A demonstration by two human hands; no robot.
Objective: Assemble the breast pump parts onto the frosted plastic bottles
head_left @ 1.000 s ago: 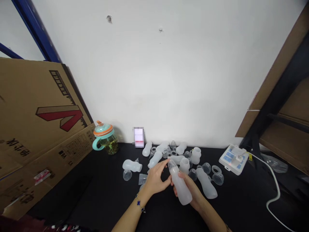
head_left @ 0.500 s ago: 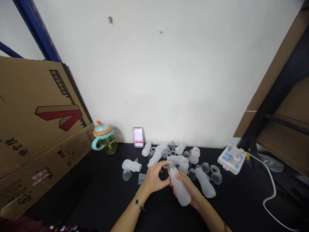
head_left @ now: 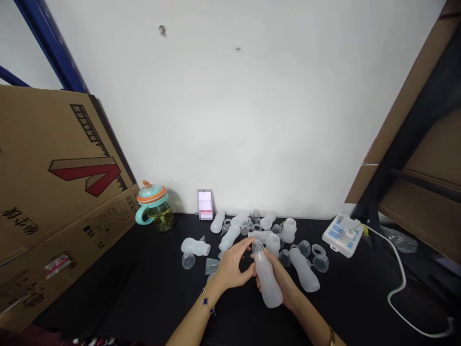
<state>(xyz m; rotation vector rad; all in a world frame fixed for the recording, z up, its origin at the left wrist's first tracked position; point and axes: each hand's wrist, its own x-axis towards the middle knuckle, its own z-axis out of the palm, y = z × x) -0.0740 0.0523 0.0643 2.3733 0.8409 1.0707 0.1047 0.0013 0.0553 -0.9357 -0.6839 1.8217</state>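
Observation:
My right hand is wrapped round a translucent white bottle, tilted with its clear tip pointing away from me. My left hand curls beside the bottle's neck, thumb touching the bottle, fingers bent near the tip. Just behind both hands several more translucent bottles and clear caps and rings lie scattered on the black table.
A teal and orange lidded mug stands at the back left beside a leaning cardboard box. A white power strip with a white cable sits at the right. A dark shelf frame rises on the right.
The view has shifted slightly; both hands and the held bottle stay in nearly the same pose, the left fingers still at the bottle's tip.

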